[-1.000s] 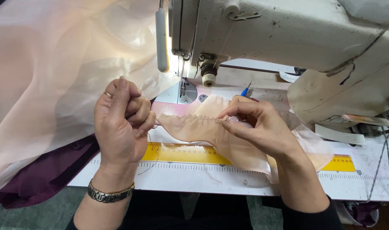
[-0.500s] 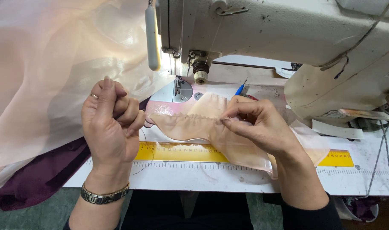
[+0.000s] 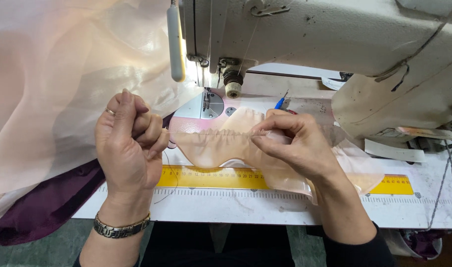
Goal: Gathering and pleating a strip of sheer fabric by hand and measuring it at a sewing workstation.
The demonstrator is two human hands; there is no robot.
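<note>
A cream industrial sewing machine (image 3: 334, 44) fills the top of the view, its arm running off to the right and its needle area above a round metal plate (image 3: 212, 105) set in the white machine table (image 3: 285, 210). To the left, a big billow of sheer pale-peach fabric (image 3: 52, 84) spills over the table edge, with a dark purple cloth (image 3: 43, 207) lying under it lower down. A yellow ruler strip (image 3: 211, 178) is fixed along the table's front, partly covered by the work.

Stretched between the two hands, just in front of the needle plate, is a small piece of peach gathered fabric (image 3: 211, 146), ruffled along its upper edge and hanging in a curve over the ruler. The left hand (image 3: 129, 148) is closed into a loose fist, fingers curled tight and pinching the piece's left end; it wears a ring and a metal bracelet (image 3: 121, 228) at the wrist. The right hand (image 3: 297, 146) has its thumb and fingertips brought together, gripping the gathered edge near its middle, the rest of the piece trailing beneath the palm. A blue-handled tool (image 3: 281, 102) lies on the table just behind the right hand's fingers.
</note>
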